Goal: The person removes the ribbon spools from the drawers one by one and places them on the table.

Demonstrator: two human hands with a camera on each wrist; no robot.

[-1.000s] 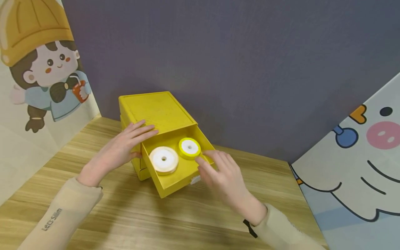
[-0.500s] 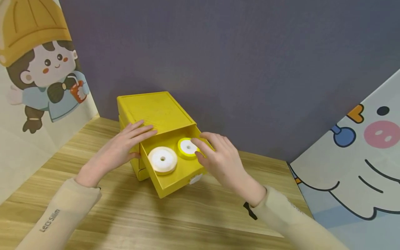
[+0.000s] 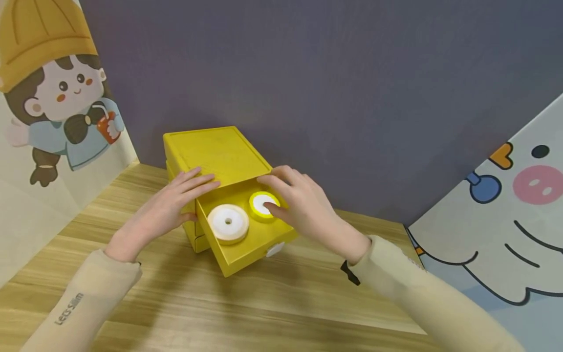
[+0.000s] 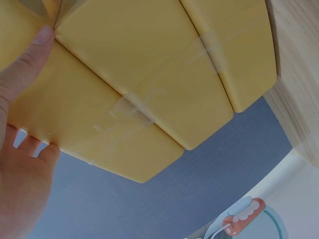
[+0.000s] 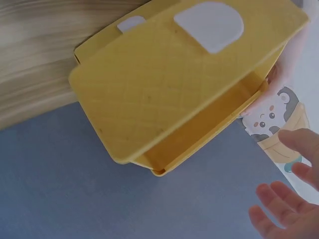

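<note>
In the head view, a yellow drawer cabinet (image 3: 215, 151) stands with its top drawer (image 3: 237, 256) pulled out. A cream ribbon spool (image 3: 227, 224) with a white face lies flat in it at the left. A smaller yellow ribbon spool (image 3: 259, 205) lies behind it to the right. My left hand (image 3: 169, 203) rests on the cabinet's front left corner, straight fingers on the top, thumb (image 4: 37, 47) against the side. Above the drawer's right side hovers my right hand (image 3: 303, 200), its thumb partly covering the yellow spool. The right wrist view shows those fingers loosely bent with nothing between them.
The cabinet sits on a wood-grain tabletop (image 3: 246, 308) near a dark grey back wall (image 3: 334, 98). Panels with cartoon figures flank it on both sides. A white handle (image 3: 274, 250) is on the drawer front; a lower drawer with a similar handle (image 5: 131, 23) shows below.
My right hand has moved up and to the left, from the drawer's front right edge to over its back right part. My left hand, the drawer and both spools stay about where they were.
</note>
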